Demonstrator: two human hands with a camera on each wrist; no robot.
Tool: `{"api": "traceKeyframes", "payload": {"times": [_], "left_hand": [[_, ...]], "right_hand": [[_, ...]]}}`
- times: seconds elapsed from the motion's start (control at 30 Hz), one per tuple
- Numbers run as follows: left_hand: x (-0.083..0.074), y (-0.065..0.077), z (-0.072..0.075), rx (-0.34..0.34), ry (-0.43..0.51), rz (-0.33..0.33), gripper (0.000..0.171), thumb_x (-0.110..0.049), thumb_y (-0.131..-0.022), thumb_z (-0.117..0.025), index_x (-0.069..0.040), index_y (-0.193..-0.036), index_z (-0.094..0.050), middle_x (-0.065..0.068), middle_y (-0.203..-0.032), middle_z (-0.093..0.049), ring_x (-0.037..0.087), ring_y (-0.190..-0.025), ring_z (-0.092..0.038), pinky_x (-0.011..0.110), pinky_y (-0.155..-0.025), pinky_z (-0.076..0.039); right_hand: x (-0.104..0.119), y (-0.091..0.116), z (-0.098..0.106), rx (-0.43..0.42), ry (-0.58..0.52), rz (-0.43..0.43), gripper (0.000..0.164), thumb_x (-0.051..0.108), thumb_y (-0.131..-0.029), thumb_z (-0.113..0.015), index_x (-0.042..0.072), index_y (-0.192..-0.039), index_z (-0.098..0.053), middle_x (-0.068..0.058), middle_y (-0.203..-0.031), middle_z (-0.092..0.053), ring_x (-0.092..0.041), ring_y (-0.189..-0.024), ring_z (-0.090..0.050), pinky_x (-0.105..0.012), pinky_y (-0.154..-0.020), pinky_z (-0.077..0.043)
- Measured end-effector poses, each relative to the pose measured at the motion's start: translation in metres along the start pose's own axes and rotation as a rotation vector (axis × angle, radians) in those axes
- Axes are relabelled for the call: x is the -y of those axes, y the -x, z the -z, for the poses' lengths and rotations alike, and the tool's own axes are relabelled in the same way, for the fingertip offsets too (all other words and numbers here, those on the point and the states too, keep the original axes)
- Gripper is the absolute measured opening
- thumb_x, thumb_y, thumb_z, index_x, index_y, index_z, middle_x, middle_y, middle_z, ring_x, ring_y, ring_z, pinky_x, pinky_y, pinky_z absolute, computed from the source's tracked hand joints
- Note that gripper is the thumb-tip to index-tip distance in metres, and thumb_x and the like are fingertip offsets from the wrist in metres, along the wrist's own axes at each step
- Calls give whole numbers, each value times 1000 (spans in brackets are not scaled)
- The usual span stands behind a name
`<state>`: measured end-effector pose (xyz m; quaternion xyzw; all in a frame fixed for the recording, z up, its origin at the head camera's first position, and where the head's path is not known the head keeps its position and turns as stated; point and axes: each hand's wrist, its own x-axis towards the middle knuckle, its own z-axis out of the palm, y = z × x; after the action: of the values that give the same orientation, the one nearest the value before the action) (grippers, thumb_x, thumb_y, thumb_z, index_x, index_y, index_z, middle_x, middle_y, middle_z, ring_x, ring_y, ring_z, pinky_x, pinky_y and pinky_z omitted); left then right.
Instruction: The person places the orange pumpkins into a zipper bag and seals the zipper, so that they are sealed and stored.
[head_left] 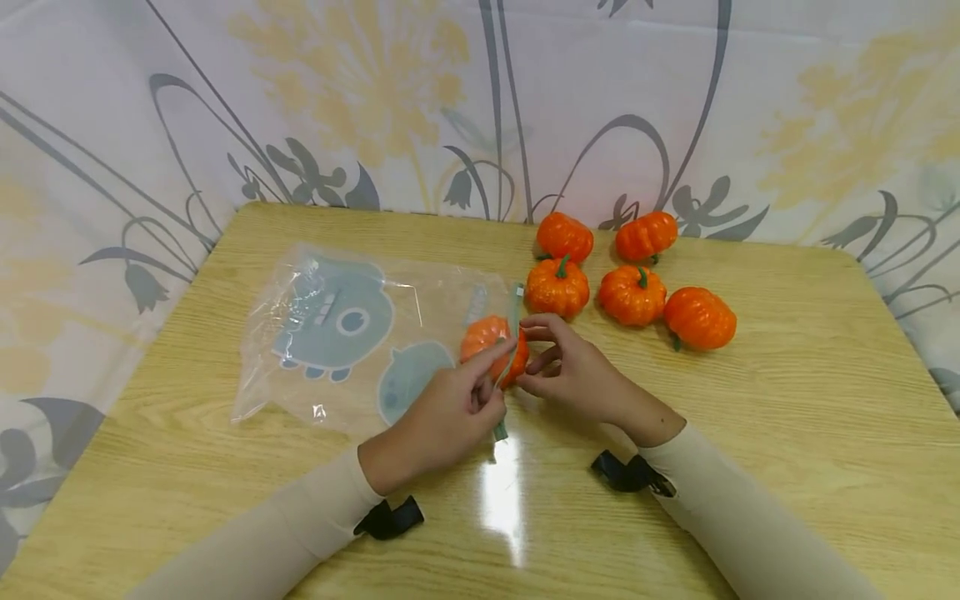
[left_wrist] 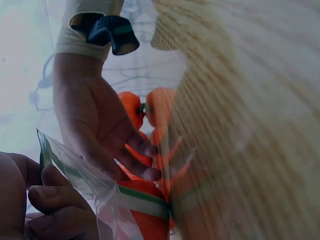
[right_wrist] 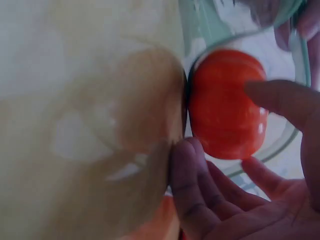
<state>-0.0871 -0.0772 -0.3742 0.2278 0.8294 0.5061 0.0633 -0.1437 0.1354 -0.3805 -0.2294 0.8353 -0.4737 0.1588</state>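
A clear zip bag [head_left: 442,300] with blue-grey cartoon prints lies flat, its green-edged mouth facing right. Partly inside that mouth sits an orange toy pumpkin [right_wrist: 227,105], its right side sticking out. My left hand [head_left: 446,412] holds the near part of the bag's mouth, with the index finger stretched over the film above the pumpkin. The bag's rim [left_wrist: 145,200] stands lifted around the pumpkin in the left wrist view. My right hand [head_left: 577,371] has thumb and fingers curved about the pumpkin's outer side, touching it.
Several more orange toy pumpkins [head_left: 633,296] stand on the wooden table [head_left: 795,400], beyond and to the right of my right hand. A flower-patterned cloth [head_left: 420,100] hangs behind the table's far edge. Black straps [head_left: 390,518] sit at both wrists.
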Motion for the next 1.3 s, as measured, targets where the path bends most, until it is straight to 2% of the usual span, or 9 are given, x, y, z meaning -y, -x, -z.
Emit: {"api": "traceKeyframes", "payload": {"times": [0.17,0.27,0.5,0.7,0.83,0.97,1.17,1.3], "left_hand": [[0,0,1,0,-25,2,64,-4,-90,-55,-9,-152,-42,-5,-68,-50,1,-51,-36,18,-48,-33],[0,-1,2,-11,-47,-2,63,-5,-90,-55,-10,-152,-41,-5,-67,-49,1,-50,-35,19,-48,-33],[-1,0,2,-53,-194,34,63,-16,-92,-58,-16,-152,-41,-9,-58,-40,1,-45,-31,19,-44,-29],[-3,1,-1,-52,-364,33,71,-22,-89,-62,-19,-155,-36,-12,-56,-44,1,-43,-34,20,-42,-31],[-4,1,-3,-58,-435,5,76,-23,-85,-66,-18,-155,-35,-13,-61,-47,0,-46,-36,19,-44,-32],[-3,1,-4,-89,-469,-45,71,-20,-83,-68,-14,-149,-43,-12,-68,-50,2,-51,-39,19,-47,-33],[-2,1,-6,-180,-465,-104,53,-14,-83,-68,-11,-135,-60,-7,-72,-50,7,-59,-42,19,-52,-34],[-1,1,-7,-197,-448,-136,51,-12,-84,-67,-9,-135,-62,-5,-74,-50,8,-61,-41,19,-54,-35]], "right_hand": [[1,-12,2,69,57,-53,81,16,-84,-80,5,-150,-35,-23,-131,-59,-17,-84,-65,-31,-77,-56],[2,-15,0,83,75,-53,83,21,-84,-81,4,-150,-35,-20,-125,-61,-16,-77,-63,-29,-71,-54],[3,-18,-5,26,90,-78,78,27,-86,-79,5,-148,-37,-13,-115,-62,-19,-80,-61,-30,-74,-51],[3,-18,-5,-23,129,-112,76,30,-87,-79,6,-147,-39,-13,-113,-64,-20,-88,-63,-31,-78,-52],[1,-17,-4,-63,137,-129,74,31,-85,-80,8,-145,-41,-12,-112,-64,-22,-89,-63,-32,-78,-52],[-2,-18,-3,-85,135,-141,74,33,-85,-80,9,-145,-42,-13,-113,-65,-23,-92,-63,-33,-79,-53],[-5,-19,-3,-110,134,-174,76,37,-86,-78,9,-146,-41,-11,-115,-63,-25,-97,-64,-34,-82,-53],[-4,-18,-2,-117,124,-166,74,35,-87,-77,9,-146,-42,-12,-114,-64,-25,-94,-63,-33,-80,-52]]}}
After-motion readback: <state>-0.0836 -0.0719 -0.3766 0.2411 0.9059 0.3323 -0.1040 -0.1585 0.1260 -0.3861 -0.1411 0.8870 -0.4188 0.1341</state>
